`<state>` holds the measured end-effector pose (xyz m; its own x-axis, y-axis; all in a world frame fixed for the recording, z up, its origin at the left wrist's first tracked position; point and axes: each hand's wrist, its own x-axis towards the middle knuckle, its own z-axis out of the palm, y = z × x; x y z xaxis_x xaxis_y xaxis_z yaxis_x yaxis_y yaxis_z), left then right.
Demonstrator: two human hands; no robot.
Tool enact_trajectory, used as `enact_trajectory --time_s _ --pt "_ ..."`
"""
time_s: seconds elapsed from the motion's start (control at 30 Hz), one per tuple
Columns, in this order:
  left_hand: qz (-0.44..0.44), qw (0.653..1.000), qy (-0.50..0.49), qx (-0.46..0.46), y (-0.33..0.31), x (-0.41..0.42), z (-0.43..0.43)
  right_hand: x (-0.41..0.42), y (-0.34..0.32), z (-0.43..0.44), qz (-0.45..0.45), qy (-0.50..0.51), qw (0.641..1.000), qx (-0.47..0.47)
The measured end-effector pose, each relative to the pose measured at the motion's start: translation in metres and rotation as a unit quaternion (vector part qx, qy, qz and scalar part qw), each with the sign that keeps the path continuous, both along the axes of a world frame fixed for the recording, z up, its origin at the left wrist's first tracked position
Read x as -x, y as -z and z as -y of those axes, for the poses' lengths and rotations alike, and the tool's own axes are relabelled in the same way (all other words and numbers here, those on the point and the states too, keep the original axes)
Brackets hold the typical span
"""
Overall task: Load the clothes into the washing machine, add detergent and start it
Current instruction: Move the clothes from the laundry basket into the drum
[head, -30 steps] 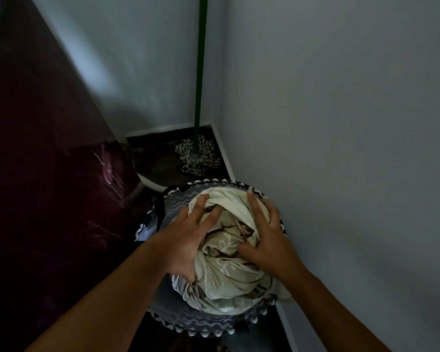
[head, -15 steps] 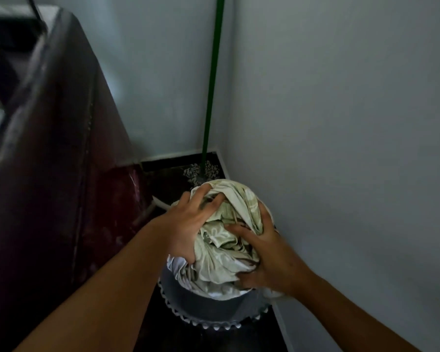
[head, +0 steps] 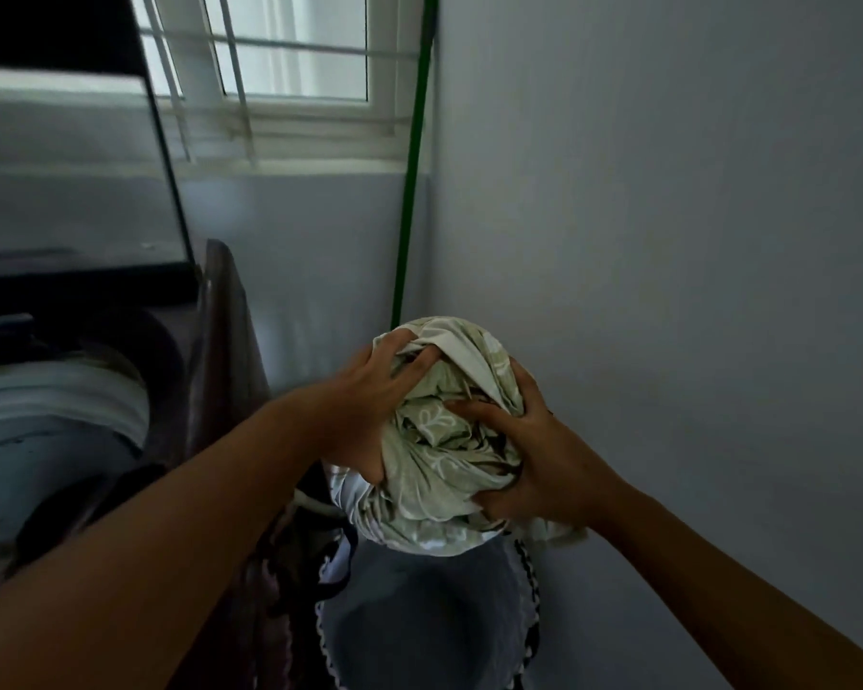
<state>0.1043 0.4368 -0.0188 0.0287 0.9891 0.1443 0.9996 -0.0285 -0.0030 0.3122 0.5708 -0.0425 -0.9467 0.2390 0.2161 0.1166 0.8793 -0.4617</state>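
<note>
Now both hands clamp the clothes (head: 439, 440), a wadded pale-green bundle with a white leaf print. The left hand (head: 365, 395) grips its left side, with fingers (head: 399, 347) curled over the top and dug into the folds. The right hand (head: 534, 465) grips the right side from below, its thumb pressed into the creases at the front and its fingers wrapped round the far side. A loose edge of cloth hangs under the right wrist.

The bundle is held in the air, directly above the basket (head: 419, 634), a grey round one with a dark-and-white scalloped rim. No gap shows between the bundle's bottom and the basket's far rim, so I cannot tell whether they touch.

To the left stands the washer (head: 71, 405), a top-loader with its lid (head: 71, 181) raised and the tub open. A brownish cover (head: 225, 341) drapes its near side. Behind the bundle a green pole (head: 412, 166) leans in the corner, beside a window (head: 290, 57). A plain wall (head: 668, 241) fills the right.
</note>
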Motion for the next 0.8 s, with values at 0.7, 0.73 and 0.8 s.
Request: enact_trajectory --time_s 0.7,0.73,0.8 --pt "0.015 0.971 -0.235 0.044 -0.185 0.112 0.203 0.184 -0.176 0.131 -0.073 -0.196 0.977 -0.050" --pt "0.012 0.968 -0.248 0.044 -0.184 0.118 0.216 0.193 -0.175 0.142 -0.074 -0.209 0.974 -0.047" --pt "0.010 0.963 -0.266 0.044 -0.181 0.126 0.241 0.211 -0.172 0.162 -0.073 -0.230 0.970 -0.040"
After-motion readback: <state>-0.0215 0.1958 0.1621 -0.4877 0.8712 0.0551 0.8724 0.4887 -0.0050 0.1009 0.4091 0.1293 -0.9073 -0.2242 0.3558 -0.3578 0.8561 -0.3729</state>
